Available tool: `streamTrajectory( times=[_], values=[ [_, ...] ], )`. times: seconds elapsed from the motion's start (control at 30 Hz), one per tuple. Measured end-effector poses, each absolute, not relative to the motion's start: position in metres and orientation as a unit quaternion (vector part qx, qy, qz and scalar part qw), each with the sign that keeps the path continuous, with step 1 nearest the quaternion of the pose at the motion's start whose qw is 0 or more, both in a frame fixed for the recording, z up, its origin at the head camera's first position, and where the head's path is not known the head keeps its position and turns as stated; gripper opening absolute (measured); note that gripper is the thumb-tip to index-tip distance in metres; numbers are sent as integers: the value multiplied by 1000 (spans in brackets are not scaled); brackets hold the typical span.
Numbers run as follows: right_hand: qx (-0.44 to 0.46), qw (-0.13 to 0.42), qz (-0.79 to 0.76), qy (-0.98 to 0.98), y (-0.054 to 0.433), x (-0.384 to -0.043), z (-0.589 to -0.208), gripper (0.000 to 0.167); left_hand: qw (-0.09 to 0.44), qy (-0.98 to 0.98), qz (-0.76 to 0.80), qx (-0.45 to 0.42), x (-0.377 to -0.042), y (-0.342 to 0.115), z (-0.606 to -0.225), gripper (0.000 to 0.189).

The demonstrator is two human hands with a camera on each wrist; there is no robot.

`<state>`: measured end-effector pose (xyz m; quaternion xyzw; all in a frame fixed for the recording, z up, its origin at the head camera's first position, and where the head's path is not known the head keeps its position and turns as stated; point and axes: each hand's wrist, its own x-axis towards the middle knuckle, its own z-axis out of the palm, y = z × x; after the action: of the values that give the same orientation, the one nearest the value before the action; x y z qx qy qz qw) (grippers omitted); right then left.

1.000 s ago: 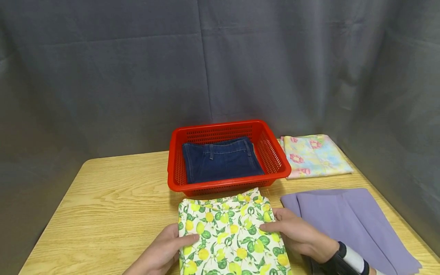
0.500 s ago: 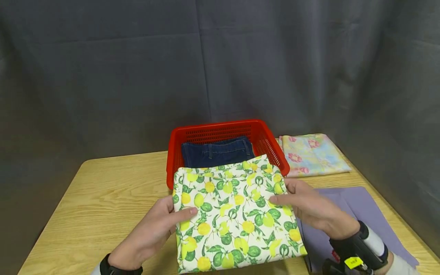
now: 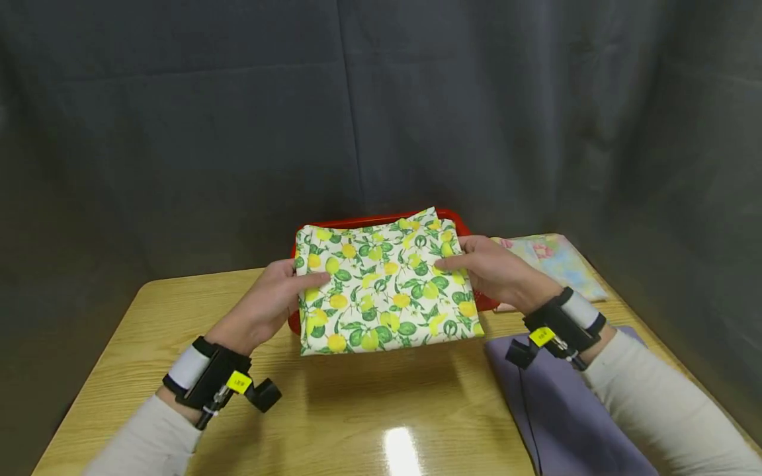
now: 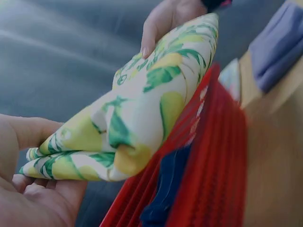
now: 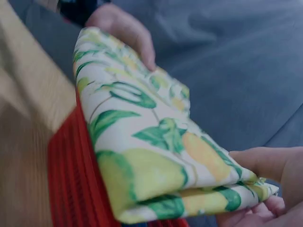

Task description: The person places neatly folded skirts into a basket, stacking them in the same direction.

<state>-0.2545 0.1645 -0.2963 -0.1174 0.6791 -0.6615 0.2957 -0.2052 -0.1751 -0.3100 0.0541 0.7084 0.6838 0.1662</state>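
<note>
A folded lemon-print cloth (image 3: 387, 284) is above the red basket (image 4: 220, 156), its longer side, in the head view, running from the left hand (image 3: 264, 297) to the right hand (image 3: 500, 268). Both hands are about equally near; each grip is clamped on its own edge, thumb over, fingers under. The left wrist view shows blue fabric (image 4: 166, 179) inside the basket, which the head view hides.

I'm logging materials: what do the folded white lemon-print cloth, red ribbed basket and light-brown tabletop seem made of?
Folded lemon-print cloth: matte fabric, perhaps cotton, from its soft folds.
Red ribbed basket: likely moulded plastic, fairly smooth, from its regular ribs.
Light-brown tabletop: wood or laminate, glossy, given its bright glare.
</note>
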Motion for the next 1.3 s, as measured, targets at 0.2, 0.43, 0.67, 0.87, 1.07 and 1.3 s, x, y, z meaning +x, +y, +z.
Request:
streamTrajectory(
  times=[0.2, 0.43, 0.67, 0.87, 1.07, 1.3],
  values=[
    [-86, 260, -656, 703, 152, -296, -308, 43, 147, 725, 673, -11, -245, -171, -315, 44],
    [-48, 193, -607, 769, 142, -324, -340, 16, 130, 747, 648, -74, -272, -164, -339, 45],
    [-12, 188, -561, 806, 137, -332, -361, 25, 108, 819, 555, -94, -275, -153, -345, 42],
    [-4, 173, -513, 841, 137, -333, -364, 19, 118, 875, 455, -117, -274, -148, -344, 49],
    [13, 166, -494, 853, 137, -333, -363, 35, 119, 887, 432, -114, -277, -142, -349, 53],
    [28, 178, -483, 857, 138, -332, -364, 39, 132, 886, 426, -126, -278, -141, -352, 54]
  ],
)
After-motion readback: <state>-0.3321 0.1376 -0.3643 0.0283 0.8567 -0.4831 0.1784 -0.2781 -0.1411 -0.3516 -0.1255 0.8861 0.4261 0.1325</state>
